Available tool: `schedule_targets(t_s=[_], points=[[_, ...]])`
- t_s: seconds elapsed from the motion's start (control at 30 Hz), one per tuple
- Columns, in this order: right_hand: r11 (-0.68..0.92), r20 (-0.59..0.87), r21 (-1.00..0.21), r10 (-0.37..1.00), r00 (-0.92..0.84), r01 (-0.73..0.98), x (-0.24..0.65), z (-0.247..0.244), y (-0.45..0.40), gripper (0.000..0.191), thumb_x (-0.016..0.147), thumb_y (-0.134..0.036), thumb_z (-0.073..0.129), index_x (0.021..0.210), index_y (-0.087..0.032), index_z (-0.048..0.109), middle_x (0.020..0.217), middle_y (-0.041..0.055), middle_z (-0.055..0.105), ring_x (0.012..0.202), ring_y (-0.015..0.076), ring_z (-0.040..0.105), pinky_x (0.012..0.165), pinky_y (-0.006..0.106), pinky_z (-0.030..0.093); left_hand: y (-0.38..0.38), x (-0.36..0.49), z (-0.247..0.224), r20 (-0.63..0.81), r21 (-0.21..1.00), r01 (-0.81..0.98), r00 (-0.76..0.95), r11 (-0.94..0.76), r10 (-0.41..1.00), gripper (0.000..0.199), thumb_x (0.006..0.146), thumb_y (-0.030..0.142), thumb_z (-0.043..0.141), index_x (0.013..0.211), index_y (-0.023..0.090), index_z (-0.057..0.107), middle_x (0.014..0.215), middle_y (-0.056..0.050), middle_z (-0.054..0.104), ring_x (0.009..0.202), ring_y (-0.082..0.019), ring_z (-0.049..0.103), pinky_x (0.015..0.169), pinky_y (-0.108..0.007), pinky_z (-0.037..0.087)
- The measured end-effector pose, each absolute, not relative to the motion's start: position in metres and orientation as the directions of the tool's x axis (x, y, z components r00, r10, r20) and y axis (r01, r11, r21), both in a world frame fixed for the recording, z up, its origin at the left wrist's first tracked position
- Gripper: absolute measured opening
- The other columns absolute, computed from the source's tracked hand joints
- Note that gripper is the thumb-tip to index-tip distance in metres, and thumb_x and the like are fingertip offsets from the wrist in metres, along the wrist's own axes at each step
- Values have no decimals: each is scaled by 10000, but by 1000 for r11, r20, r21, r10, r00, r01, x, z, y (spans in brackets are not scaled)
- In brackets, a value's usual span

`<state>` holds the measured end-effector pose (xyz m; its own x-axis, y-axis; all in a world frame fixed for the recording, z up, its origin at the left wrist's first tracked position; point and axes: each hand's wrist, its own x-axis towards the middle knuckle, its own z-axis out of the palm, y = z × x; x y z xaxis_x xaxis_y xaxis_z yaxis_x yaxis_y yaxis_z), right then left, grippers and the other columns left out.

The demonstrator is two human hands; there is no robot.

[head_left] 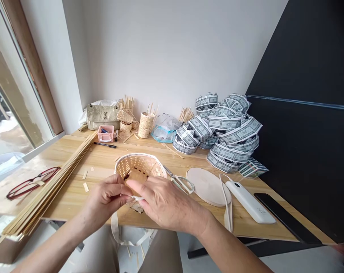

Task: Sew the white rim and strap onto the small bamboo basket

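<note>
Woven bamboo: one basket (138,168) sits tilted close to the front edge of the bench (109,159), between my two hands. Its underside is hidden behind them, so I cannot tell whether it touches the wood. My left hand (105,199) and right hand (166,197) meet at its near side, and the fingers (117,187) of both come together, clamped on one white strip (136,198).

Just right of the basket lie one pair of scissors (181,182), then one round wooden disc (207,185). Further right are one white power bank (248,201) and one black phone (286,216), the phone lying along the bench's right edge.

To my left, one long bundle of bamboo strips (52,182) runs slantwise and passes over the bench's front edge. Two offcuts (86,181) lie in the gap between it and my left hand, and one pair of red glasses (32,184) lies beyond the bundle, towards the window.

Along the back wall are one bag (103,117), one pink box (105,133), one pen (105,145), one woven cylinder (145,125) and one plastic bag (164,129). A heap of printed paper bands (217,129), too many to count, rises at the back right.
</note>
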<state>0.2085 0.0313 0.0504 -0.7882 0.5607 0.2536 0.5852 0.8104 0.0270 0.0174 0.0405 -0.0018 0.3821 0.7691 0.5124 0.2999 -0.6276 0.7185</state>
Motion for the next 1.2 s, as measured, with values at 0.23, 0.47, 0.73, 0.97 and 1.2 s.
schedule_targets(t_s=[0.23,0.47,0.73,0.97,1.2], points=[[810,309,-56,570,-761,584,203,41,28,278,903,-177,342,1161,-102,411,796,59,542,744,170,472,609,259,396,39,23,3,553,683,333,346,-650,758,116,761,174,589,733,203,698,610,16,514,544,-97,514,510,-190,420],[762,453,148,514,-728,630,210,42,23,371,855,-115,439,1222,-167,434,950,99,585,823,195,512,721,333,433,40,21,0,641,592,415,276,-690,716,129,758,161,585,772,218,700,615,18,520,550,-102,524,500,-194,421],[753,672,274,295,-679,598,200,28,25,203,845,-81,452,743,-135,619,602,1,496,577,127,433,518,276,334,40,28,5,687,602,412,168,-684,706,83,727,171,616,705,201,690,574,27,521,511,-90,510,470,-174,406],[891,718,150,200,-667,428,175,13,14,208,816,-107,442,661,-193,551,610,-5,520,566,122,464,526,260,378,43,33,-5,663,654,390,115,-648,740,104,736,185,600,677,193,684,583,9,554,532,-109,538,481,-191,434],[786,756,-575,616,-221,228,186,-11,4,187,878,-228,407,783,-207,566,577,-20,486,510,94,465,469,205,374,42,28,-5,810,472,532,53,-703,584,133,760,122,579,794,214,668,644,20,554,558,-89,552,499,-170,449]])
